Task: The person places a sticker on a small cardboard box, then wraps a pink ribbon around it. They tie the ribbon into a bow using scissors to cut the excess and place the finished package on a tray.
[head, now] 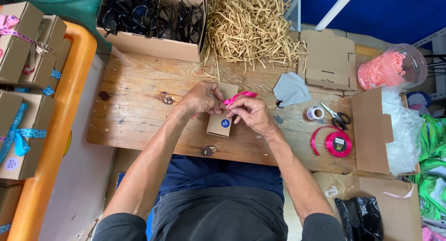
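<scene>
From the head camera, both hands meet over a small brown box [223, 115] that lies flat on the wooden table [134, 106], directly in front of the person. The left hand [200, 98] rests on the upper left part of the box and its fingers pinch a pink ribbon [239, 97]; it seems to press the box down so that it does not slide. The right hand [251, 113] grasps the same ribbon from the other side, with the fingertips close together, as one holds a ribbon to keep it tight around a box. The ribbon crosses the top of the box between the two hands. A round blue sticker [225, 123] is visible on the near part of the box.

To the right of the right hand lie a grey cloth [291, 89], a small tape roll [316, 113], scissors [338, 116] and a spool of pink ribbon [337, 144]. Beyond the hands there is a heap of paper shred [251, 25] and an open carton of dark glasses [153, 15]. Far to the left of the left hand, finished boxes with bows [21, 83] stand together. Nothing lies between the hands and the box; only the hands themselves hide part of the ribbon.
</scene>
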